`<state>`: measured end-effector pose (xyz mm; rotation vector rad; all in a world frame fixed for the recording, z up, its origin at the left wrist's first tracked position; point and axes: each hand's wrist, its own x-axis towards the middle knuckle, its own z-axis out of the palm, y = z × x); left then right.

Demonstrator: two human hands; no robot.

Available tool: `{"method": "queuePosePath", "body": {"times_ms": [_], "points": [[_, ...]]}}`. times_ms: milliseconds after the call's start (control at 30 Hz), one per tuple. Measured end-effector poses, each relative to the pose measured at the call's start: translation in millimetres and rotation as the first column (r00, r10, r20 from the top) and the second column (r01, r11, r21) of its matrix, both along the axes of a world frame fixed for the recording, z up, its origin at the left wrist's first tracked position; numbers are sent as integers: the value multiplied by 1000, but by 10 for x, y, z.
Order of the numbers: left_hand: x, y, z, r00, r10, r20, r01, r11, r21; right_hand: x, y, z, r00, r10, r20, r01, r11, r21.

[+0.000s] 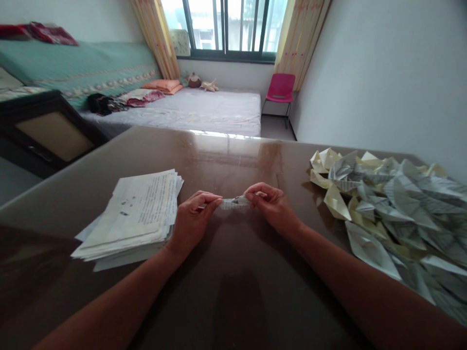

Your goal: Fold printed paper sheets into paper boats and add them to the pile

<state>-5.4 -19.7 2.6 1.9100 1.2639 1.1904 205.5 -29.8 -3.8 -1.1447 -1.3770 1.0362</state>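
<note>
Our left grip (pixel 192 214) and right grip (pixel 273 205) pinch opposite ends of the folded paper (pixel 232 202), mid-counter (pixel 164 150), with folded pieces (pixel 404 192) at three o'clock. We judge this a shaping step; the next move calls for even, gentle pressure.

No words or numbers can be read here. Just left of the fingers of the left hand (pixel 194 214), the top sheet (pixel 140 201) of a paper stack (pixel 122 247) has rows of tiny print, and the folded paper (pixel 231 204) between those fingers and the right hand (pixel 272 203) has small print too. To the right of the fingers, some sheets in the pile of folded papers (pixel 397 206) have blurry lines of print, too small to read.
</note>
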Motion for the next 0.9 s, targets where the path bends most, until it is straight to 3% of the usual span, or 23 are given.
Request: {"method": "queuePosePath", "body": {"times_ms": [233,400,567,700,900], "points": [[-40,45,-28,995,74,70,-70,995,-67,11,22,-4,952,-129,-279,116,991,-63],[-9,57,-80,993,-65,96,79,984,-158,30,39,-28,984,-52,-169,50,999,-17],[47,26,-122,978,-187,93,199,971,-133,-11,4,-39,994,32,-102,-31,999,9],[51,15,-106,963,-201,179,231,959,-166,-28,-20,-35,988,130,-89,-127,991,31],[5,70,-104,976,-104,191,146,964,-221,10,-5,-20,981,105,-160,-106,994,4]]}}
